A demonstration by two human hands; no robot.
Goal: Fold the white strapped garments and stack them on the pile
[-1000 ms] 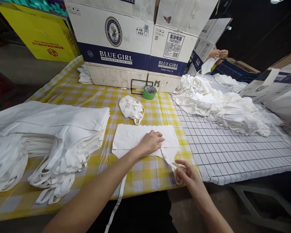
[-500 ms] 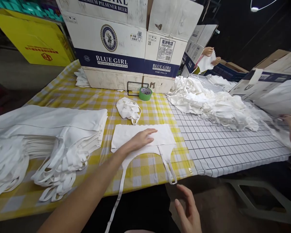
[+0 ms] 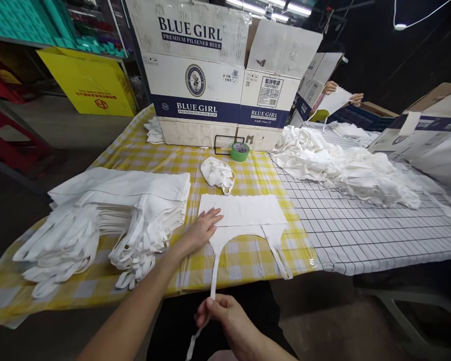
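A white strappy top (image 3: 248,213) lies flat on the yellow checked tablecloth in front of me. My left hand (image 3: 205,229) rests on its left part, fingers stretched out and flat. Below the table edge, my right hand (image 3: 225,313) pinches the top's left strap (image 3: 215,268), whose loose end dangles beneath the fingers. The right strap (image 3: 281,258) lies in a loop on the cloth. To the left is a thick stack of white tops (image 3: 131,185), their straps hanging in bunches toward me. Just beyond the spread top sits a crumpled white piece (image 3: 218,173) with a strap.
A large beer carton (image 3: 203,110) stands at the back, with a roll of green tape (image 3: 239,152) before it. Heaped white fabric (image 3: 346,165) covers part of the grid-patterned cloth (image 3: 342,230) on the right. Farther back, another person's hands (image 3: 355,99) hold a white piece.
My left hand has slid to the left side of the top. My right hand, apart and holding nothing before, has moved left and taken the left strap. The view has shifted.
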